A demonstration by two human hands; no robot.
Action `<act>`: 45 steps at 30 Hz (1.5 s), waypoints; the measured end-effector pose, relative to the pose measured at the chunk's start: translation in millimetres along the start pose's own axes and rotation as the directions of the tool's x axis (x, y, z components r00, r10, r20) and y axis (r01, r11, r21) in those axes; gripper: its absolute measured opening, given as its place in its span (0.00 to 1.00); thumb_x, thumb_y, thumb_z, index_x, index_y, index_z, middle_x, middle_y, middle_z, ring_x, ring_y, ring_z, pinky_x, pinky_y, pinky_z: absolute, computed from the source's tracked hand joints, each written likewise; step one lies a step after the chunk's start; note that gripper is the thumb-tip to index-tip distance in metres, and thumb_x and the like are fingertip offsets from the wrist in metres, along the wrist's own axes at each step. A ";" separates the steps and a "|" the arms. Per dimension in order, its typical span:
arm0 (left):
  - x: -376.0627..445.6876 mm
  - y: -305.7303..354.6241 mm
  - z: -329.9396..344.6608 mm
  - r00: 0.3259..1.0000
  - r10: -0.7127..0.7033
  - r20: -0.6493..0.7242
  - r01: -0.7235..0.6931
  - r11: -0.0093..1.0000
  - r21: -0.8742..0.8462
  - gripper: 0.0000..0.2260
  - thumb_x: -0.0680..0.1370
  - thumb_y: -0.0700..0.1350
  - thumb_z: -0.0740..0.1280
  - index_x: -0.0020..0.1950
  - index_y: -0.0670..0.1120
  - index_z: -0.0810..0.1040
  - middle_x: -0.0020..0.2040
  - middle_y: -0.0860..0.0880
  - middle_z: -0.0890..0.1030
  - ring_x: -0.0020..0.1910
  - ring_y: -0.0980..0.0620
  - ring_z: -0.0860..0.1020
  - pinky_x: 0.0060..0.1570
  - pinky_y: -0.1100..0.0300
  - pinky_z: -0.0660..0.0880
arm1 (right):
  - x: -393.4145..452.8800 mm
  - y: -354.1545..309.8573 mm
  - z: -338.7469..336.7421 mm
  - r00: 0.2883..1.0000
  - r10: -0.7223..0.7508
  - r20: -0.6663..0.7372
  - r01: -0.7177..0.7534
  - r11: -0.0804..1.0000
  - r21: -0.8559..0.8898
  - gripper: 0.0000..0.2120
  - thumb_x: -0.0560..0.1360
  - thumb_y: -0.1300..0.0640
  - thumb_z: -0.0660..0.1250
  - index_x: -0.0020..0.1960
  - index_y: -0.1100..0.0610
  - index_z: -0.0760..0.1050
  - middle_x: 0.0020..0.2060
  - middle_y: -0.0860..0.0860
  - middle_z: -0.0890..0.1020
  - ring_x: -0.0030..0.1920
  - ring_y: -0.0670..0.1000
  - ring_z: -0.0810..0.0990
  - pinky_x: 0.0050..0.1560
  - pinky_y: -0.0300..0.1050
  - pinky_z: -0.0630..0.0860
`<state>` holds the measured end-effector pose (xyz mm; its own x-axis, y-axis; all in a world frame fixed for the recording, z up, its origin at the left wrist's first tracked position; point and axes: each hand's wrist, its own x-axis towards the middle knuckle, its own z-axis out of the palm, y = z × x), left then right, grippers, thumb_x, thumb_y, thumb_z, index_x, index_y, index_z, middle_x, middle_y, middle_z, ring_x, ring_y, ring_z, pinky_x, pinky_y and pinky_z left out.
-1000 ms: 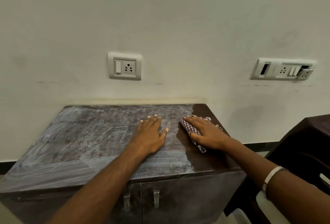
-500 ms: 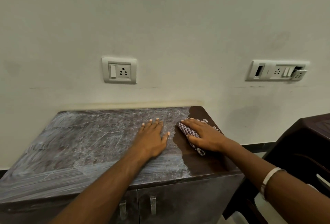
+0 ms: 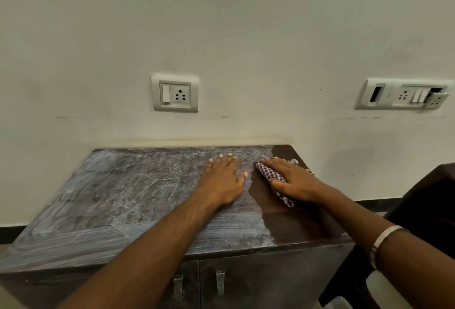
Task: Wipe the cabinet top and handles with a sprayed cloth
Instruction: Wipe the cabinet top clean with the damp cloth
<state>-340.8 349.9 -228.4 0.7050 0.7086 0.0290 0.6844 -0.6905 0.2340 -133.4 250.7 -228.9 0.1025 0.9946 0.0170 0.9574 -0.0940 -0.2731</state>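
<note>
Two hands on a dusty dark-brown cabinet top (image 3: 138,200) set against a pale wall (image 3: 221,37).

The right hand (image 3: 293,181) lies flat with straight fingers, pressing a checked maroon-and-white cloth (image 3: 272,175) near the back right corner, on a clean dark strip along the right edge. Just beside it, the left hand (image 3: 222,181) rests open, palm down, on the dusty part. Leftward the streaked surface runs unobstructed; two metal door handles (image 3: 220,281) sit below the front edge.
</note>
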 end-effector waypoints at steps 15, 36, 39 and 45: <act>7.2 -10.3 2.9 1.000 -0.012 -0.005 0.012 1.000 0.012 0.29 0.82 0.59 0.47 0.80 0.47 0.49 0.80 0.47 0.49 0.79 0.47 0.47 0.76 0.49 0.43 | 14.9 9.1 -0.6 1.000 0.028 -0.004 -0.028 0.999 0.016 0.32 0.74 0.40 0.52 0.77 0.45 0.54 0.77 0.49 0.58 0.76 0.49 0.56 0.74 0.48 0.52; 12.6 -15.9 9.3 0.999 -0.029 0.013 0.029 0.999 0.022 0.29 0.82 0.59 0.47 0.80 0.47 0.48 0.80 0.47 0.48 0.79 0.47 0.47 0.75 0.49 0.42 | 51.9 1.1 1.3 0.997 0.058 -0.042 -0.058 0.998 0.001 0.28 0.79 0.46 0.55 0.78 0.49 0.55 0.76 0.53 0.60 0.75 0.53 0.59 0.74 0.51 0.55; 14.9 -14.0 9.7 1.000 -0.024 0.012 0.024 0.999 0.023 0.29 0.82 0.59 0.47 0.80 0.47 0.48 0.80 0.48 0.48 0.79 0.47 0.47 0.75 0.49 0.42 | 45.8 -0.3 4.5 0.999 0.008 -0.052 -0.008 1.000 0.006 0.27 0.80 0.48 0.56 0.77 0.48 0.55 0.76 0.52 0.60 0.75 0.52 0.58 0.73 0.49 0.54; 14.5 -18.1 8.6 1.000 -0.024 0.002 0.024 1.000 0.008 0.29 0.82 0.59 0.47 0.80 0.47 0.49 0.80 0.47 0.49 0.79 0.47 0.47 0.77 0.48 0.43 | 36.1 15.3 -3.8 0.998 0.060 -0.015 -0.059 0.998 0.016 0.33 0.73 0.40 0.51 0.77 0.45 0.55 0.76 0.50 0.60 0.75 0.51 0.59 0.73 0.50 0.55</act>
<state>-341.4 371.4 -240.5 0.6886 0.7248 0.0217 0.7027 -0.6745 0.2265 -114.1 285.0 -228.7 0.1635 0.9864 0.0154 0.9453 -0.1521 -0.2887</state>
